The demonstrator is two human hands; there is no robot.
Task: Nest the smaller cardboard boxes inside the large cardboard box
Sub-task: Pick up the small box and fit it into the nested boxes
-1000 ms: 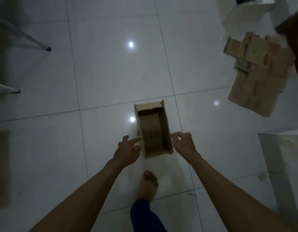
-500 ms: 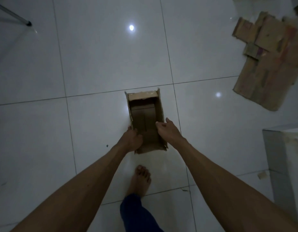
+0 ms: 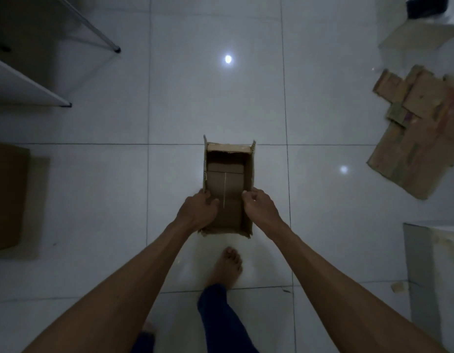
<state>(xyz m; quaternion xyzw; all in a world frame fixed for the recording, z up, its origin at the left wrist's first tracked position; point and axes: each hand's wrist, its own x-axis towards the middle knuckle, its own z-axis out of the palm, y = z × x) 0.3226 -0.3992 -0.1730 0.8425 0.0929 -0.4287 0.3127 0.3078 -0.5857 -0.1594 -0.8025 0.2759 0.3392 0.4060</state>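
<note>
An open cardboard box [image 3: 228, 184] sits on the white tiled floor [image 3: 93, 189], just ahead of a bare foot [image 3: 227, 266]. Both hands clasp its long walls — the left hand [image 3: 199, 211] curled over the left wall, the right hand [image 3: 256, 207] over the right. Flattened cardboard [image 3: 419, 133] lies well apart at right.

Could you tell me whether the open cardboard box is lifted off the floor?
No, the open cardboard box sits on the floor tiles while both hands grip its walls.
</note>
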